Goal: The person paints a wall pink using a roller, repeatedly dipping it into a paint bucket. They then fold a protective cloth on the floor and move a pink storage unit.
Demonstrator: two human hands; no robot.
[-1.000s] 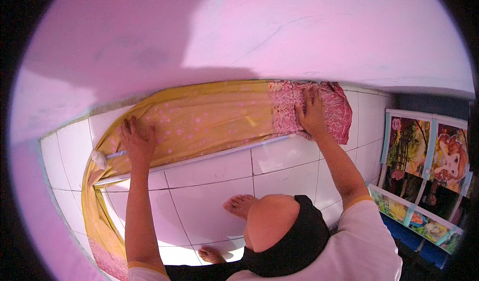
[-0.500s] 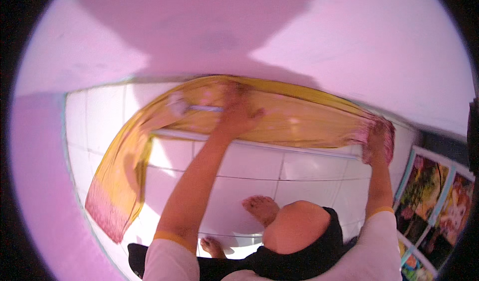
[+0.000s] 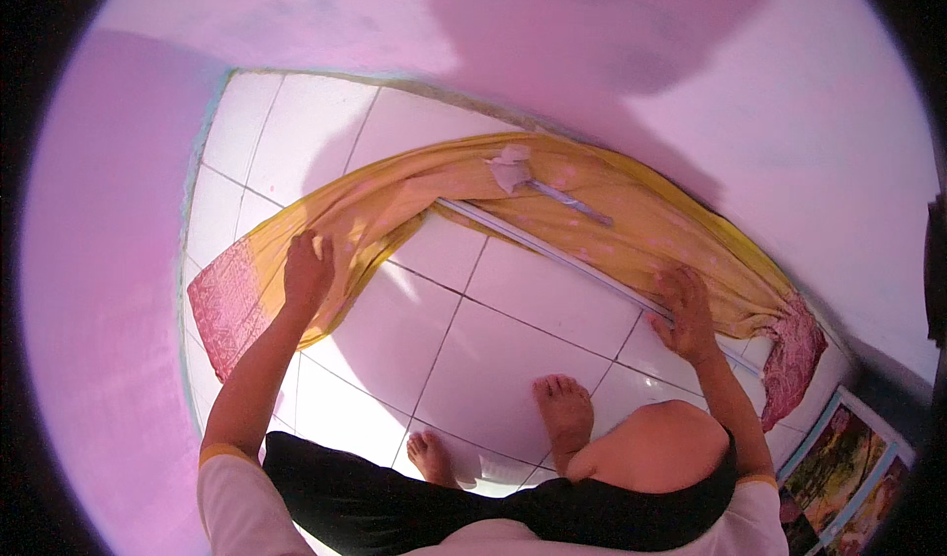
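Note:
A long yellow-orange cloth (image 3: 631, 201) with patterned pink-red ends lies in a curve over the floor along the wall. Near its left end, my left hand (image 3: 310, 268) has its fingers curled on the fabric, a small fold showing between them. My right hand (image 3: 688, 321) lies with fingers apart at the cloth's near edge, by a long thin white rod (image 3: 552, 250). That rod runs along the near edge, partly under the fabric at its right. On top of the cloth rests a crumpled whitish piece (image 3: 510, 168) with a short pale stick (image 3: 572, 201) beside it.
Pink walls (image 3: 118, 260) rise at the left and behind the cloth. White floor tiles (image 3: 493, 329) spread in front, where my bare feet (image 3: 564, 413) stand. At the lower right is a light-framed panel with colourful pictures (image 3: 838, 457).
My left hand has moved from the cloth's middle to its left part. My right hand has left the pink-red right end and moved inward to the near edge. The view has shifted.

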